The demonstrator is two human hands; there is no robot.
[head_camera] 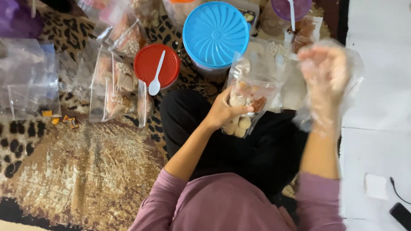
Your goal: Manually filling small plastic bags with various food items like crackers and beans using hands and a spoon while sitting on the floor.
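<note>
Packing looks partly done. Left hand (222, 112) grips a clear pouch (248, 96) at its lower half, thumb across the front, holding it upright over the person's dark lap; the pouch already holds pale and reddish snack pieces in its bottom part, with its upper part unfilled and its mouth apparently not yet closed. Right hand (324, 72) wears a thin plastic glove and is raised just right of the pouch's top; it is blurred, its fingers look curled, and whether it holds anything cannot be told.

On the patterned rug (85, 171) to the left lie several filled pouches (113, 87), judged finished, next to a stack of empty bags (28, 81) left to fill. Ahead stand a blue-lidded tub (215, 32) and a red-lidded jar (156, 65) with a white spoon (155, 77) resting on its lid, both closed. A purple-lidded jar (284, 10) sits further back. Small wrapped sweets (60, 119) lie near the empty bags.
</note>
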